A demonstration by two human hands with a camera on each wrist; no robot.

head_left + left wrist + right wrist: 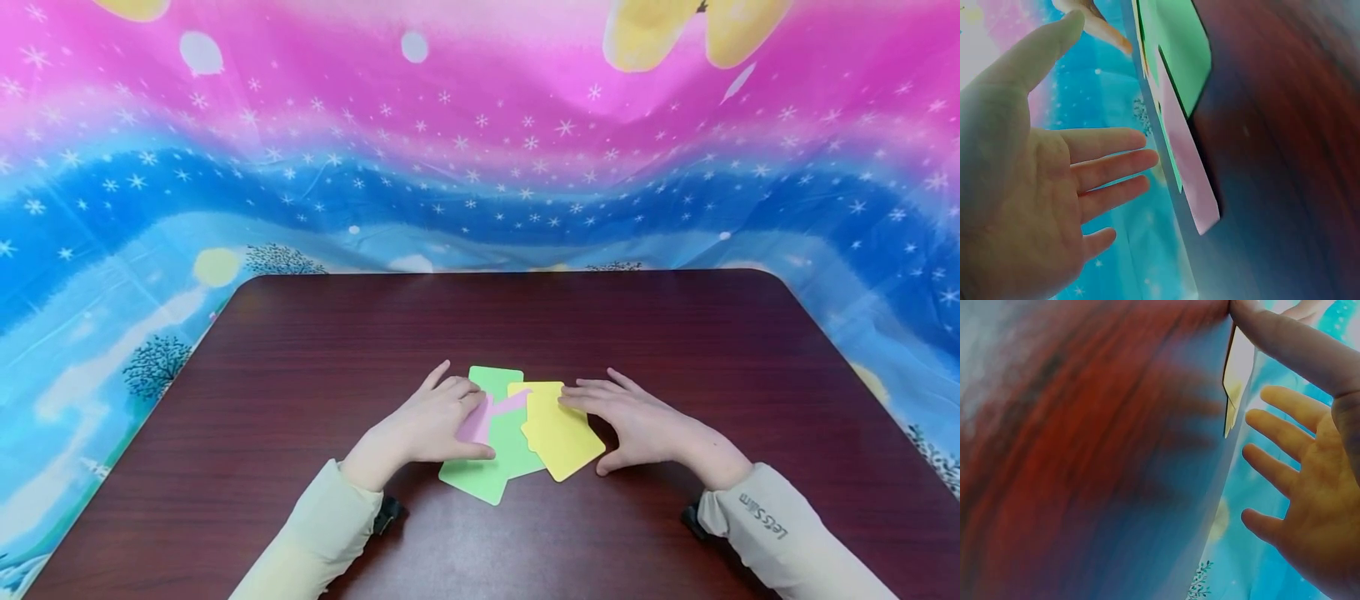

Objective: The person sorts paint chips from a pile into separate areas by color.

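Observation:
Several coloured paper cards lie overlapping in a loose pile near the middle of the table. Green cards [510, 450] make up the lower part of the pile, with yellow cards [564, 437] over their right side and pink cards [477, 427] at the left and middle. Over the pile's left side spreads my left hand [431, 421], fingers extended and thumb apart; in the left wrist view the palm holds nothing. My right hand [637, 421] hovers at the yellow cards' right edge, its fingers straight and spread, and the right wrist view shows nothing in its palm.
The dark reddish-brown wooden table [300, 350] has rounded far corners. Behind it hangs a pink and blue patterned cloth [480, 167] with snowflakes. Dark wrist straps [387, 515] show at both cuffs.

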